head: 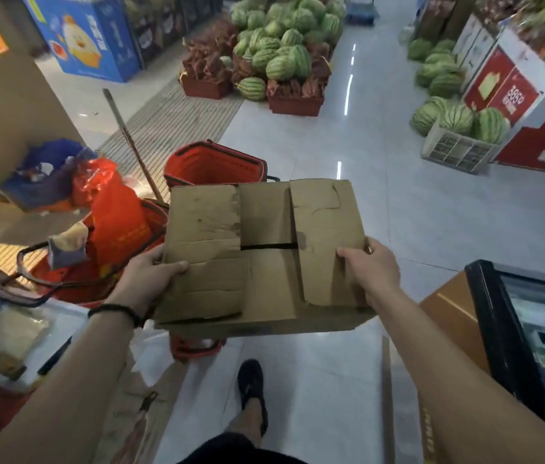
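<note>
**Holding cardboard box above shop floor**

Floor: pale tiles, with a watermelon pile far ahead. Box: flaps folded shut, top layer torn, held level in mid-air and partly covering a red basket behind it. Left grip clasps the box's left edge, thumb on top. Right grip clasps the right edge likewise. Dark shoe on the floor below the box.
</note>
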A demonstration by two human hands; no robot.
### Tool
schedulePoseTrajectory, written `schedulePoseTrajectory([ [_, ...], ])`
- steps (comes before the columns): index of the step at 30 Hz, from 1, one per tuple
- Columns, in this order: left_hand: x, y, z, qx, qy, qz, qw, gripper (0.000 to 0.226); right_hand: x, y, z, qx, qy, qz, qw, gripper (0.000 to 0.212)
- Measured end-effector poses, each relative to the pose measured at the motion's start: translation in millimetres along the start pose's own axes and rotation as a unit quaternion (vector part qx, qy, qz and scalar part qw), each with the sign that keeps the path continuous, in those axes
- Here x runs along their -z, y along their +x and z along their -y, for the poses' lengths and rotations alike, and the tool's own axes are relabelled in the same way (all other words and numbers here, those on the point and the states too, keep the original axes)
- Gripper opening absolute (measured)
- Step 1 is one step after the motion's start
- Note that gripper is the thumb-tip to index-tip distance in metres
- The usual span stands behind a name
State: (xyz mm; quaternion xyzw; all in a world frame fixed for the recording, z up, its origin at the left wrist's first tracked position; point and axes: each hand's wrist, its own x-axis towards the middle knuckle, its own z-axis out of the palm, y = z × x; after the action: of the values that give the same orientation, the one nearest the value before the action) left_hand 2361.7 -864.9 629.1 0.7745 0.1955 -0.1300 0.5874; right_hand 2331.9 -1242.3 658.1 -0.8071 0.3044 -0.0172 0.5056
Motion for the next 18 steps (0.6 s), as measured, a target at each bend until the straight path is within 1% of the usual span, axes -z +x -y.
schedulePoseTrajectory([
  [4,-16,92,-37,0.001,-0.002,0.008,1.0,0.029,-21,85,46,-0.014,-0.002,-0.009,1.0,0.032],
  [8,-29,168,-79,0.018,-0.006,0.001,1.0,0.041,-34,164,85,0.0,-0.021,-0.008,1.0,0.044],
  [12,-51,237,-114,0.043,-0.011,0.002,0.999,0.038,-49,245,112,-0.005,-0.027,0.003,1.0,0.041],
  [15,-67,280,-139,0.055,-0.02,-0.033,0.998,0.034,-63,313,134,0.005,-0.029,0.028,0.999,0.033],
  [16,-73,293,-146,0.06,-0.025,-0.047,0.997,0.037,-69,336,141,0.012,-0.031,0.038,0.999,0.033],
  [18,-82,320,-154,0.061,-0.034,-0.069,0.995,0.05,-81,380,156,0.032,-0.035,0.057,0.997,0.037],
])
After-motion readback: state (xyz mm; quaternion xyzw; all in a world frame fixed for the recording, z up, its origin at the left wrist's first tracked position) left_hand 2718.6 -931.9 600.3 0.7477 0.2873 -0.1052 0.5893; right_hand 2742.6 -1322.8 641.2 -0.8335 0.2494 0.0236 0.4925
